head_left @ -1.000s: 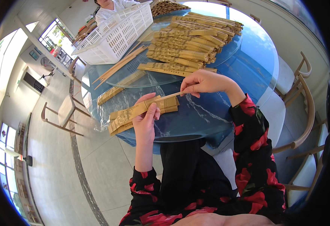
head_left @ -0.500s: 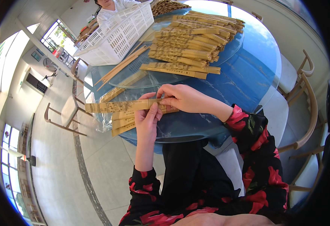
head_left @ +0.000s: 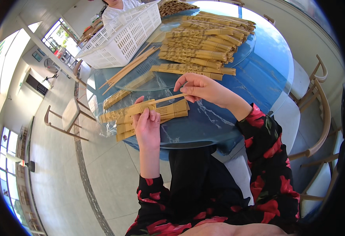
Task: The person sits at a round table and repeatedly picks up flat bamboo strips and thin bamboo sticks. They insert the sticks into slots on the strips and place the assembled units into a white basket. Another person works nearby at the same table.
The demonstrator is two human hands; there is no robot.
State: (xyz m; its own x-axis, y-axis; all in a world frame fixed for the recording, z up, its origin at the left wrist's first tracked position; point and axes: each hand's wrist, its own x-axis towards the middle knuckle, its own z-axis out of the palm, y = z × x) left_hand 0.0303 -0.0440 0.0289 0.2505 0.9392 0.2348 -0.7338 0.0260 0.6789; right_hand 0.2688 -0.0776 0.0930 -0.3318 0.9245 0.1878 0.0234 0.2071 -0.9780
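My left hand (head_left: 147, 128) grips a flat, tan paper sleeve (head_left: 119, 113) with dark print, thumb on the near side. A thin pale wooden stick (head_left: 167, 98), like a chopstick, slants up from the sleeve's right end; whether it is one or a pair I cannot tell. Its far tip is pinched by my right hand (head_left: 208, 90), thumb against forefinger. Under the left hand, a fan of similar flat sleeves (head_left: 175, 110) lies at the table's near edge. Beyond, loose wooden sticks (head_left: 130, 67) lie beside a large pile of printed sleeves (head_left: 204, 45).
The round table (head_left: 259, 78) has a blue marbled cover and a glass turntable. At its far left stands a white slatted basket (head_left: 121, 43), with another person (head_left: 119, 10) behind it. A brown heap (head_left: 176, 7) lies at the back. Wooden chairs (head_left: 318, 118) stand around.
My right hand has moved up and right, away from the sleeve, and the stick now shows between both hands. My left hand and the sleeve have tilted and shifted slightly left.
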